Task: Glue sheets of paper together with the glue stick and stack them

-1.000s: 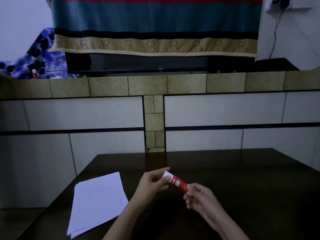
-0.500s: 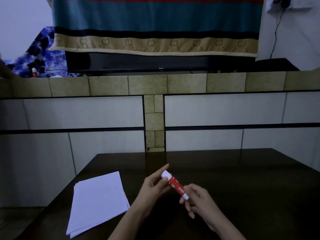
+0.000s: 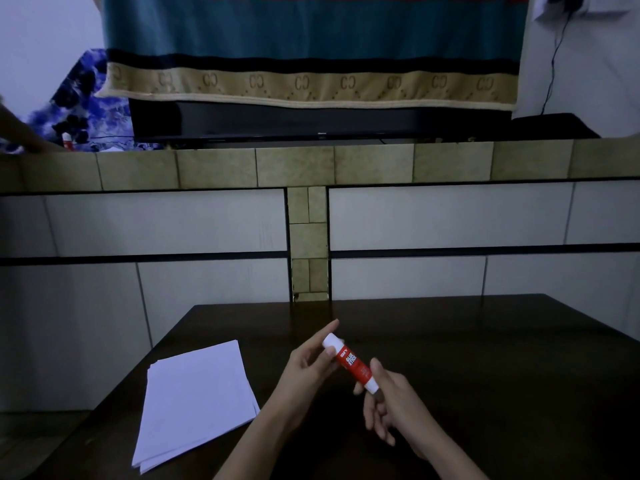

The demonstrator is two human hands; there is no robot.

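Items by count: 1 red-and-white plastic glue stick [image 3: 350, 362]; 1 stack of white paper sheets [image 3: 197, 400], no. of sheets can't be told; 2 bare hands, left hand [image 3: 304, 372] & right hand [image 3: 394, 407]; 1 dark wooden table [image 3: 485, 358].

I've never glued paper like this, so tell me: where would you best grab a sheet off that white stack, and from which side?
Probably the near corner of the paper stack, from the person's side. The sheets lie flat on the dark table, but there their edges are fanned apart, so fingers could catch the top sheet alone.
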